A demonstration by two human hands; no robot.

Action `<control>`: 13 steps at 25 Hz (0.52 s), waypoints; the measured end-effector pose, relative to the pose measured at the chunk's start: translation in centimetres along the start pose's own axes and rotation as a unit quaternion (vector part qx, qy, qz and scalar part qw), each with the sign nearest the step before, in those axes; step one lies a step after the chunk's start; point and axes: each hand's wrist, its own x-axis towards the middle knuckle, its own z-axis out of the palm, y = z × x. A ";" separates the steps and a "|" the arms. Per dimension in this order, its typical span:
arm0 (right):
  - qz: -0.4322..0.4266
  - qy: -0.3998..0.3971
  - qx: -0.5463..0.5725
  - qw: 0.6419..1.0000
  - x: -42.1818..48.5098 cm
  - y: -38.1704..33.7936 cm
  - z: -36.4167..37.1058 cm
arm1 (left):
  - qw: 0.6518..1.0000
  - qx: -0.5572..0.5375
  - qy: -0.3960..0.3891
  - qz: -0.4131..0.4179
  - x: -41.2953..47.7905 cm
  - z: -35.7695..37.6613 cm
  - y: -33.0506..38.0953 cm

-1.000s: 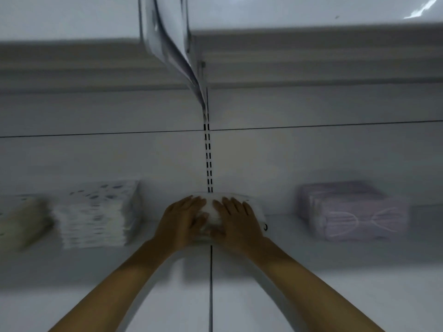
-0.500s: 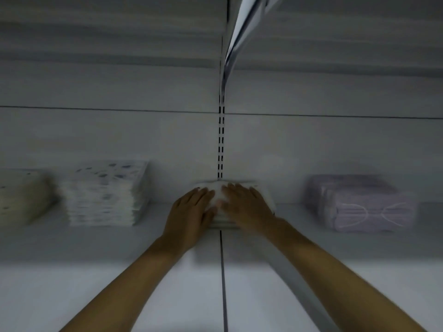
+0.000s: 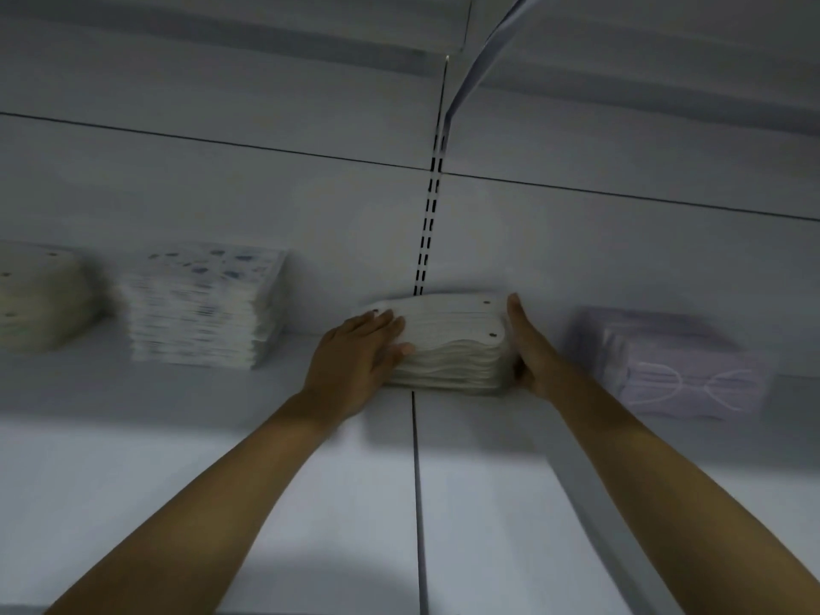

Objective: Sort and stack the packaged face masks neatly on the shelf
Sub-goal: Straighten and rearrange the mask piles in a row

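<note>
A stack of white packaged face masks [image 3: 448,344] sits on the white shelf [image 3: 488,481], against the back wall at the middle seam. My left hand [image 3: 355,352] presses flat against the stack's left side, fingers straight. Along the stack's right side lies my right hand [image 3: 528,348], fingers straight and thumb at the lower front corner. The stack is squeezed between both palms. Its top lies uncovered.
A stack of speckled white masks [image 3: 204,308] stands to the left, a cream stack [image 3: 35,295] at the far left edge, and a lilac pack [image 3: 670,361] to the right. A slotted upright [image 3: 428,224] runs up the back wall. A shelf bracket [image 3: 483,51] hangs overhead.
Both hands slid off the top of the white stack to its left and right sides. The view shifted, so the stack now appears further right.
</note>
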 end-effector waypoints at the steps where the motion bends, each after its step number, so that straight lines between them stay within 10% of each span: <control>1: 0.025 -0.010 0.018 0.999 -0.9 -0.5 0.3 | 1.000 -0.002 -0.004 -0.005 0.1 0.0 0.0; 13: 0.113 -0.068 0.055 0.990 -1.6 -2.6 0.3 | 0.998 -0.046 -0.021 -0.023 0.3 -0.4 -0.4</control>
